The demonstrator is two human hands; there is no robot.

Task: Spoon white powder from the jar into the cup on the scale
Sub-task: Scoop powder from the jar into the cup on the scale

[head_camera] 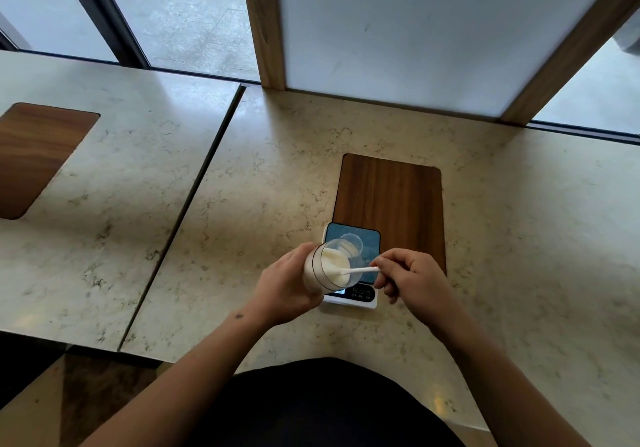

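My left hand (285,285) grips a clear jar (323,268) of white powder, tilted with its mouth toward the right, above the scale's front left corner. My right hand (407,278) pinches the handle of a small white spoon (356,270); the spoon's bowl is dipped into the powder at the jar's mouth. A clear cup (352,244) stands on the blue platform of the white scale (369,302), just behind the jar and partly hidden by it. The scale's display is partly covered by the jar.
The scale sits on a marble counter (263,186), overlapping the near edge of a wooden inlay (393,200). A white panel in a wooden frame (398,30) stands at the counter's back. A second table (104,169) with another wooden inlay lies to the left across a narrow gap.
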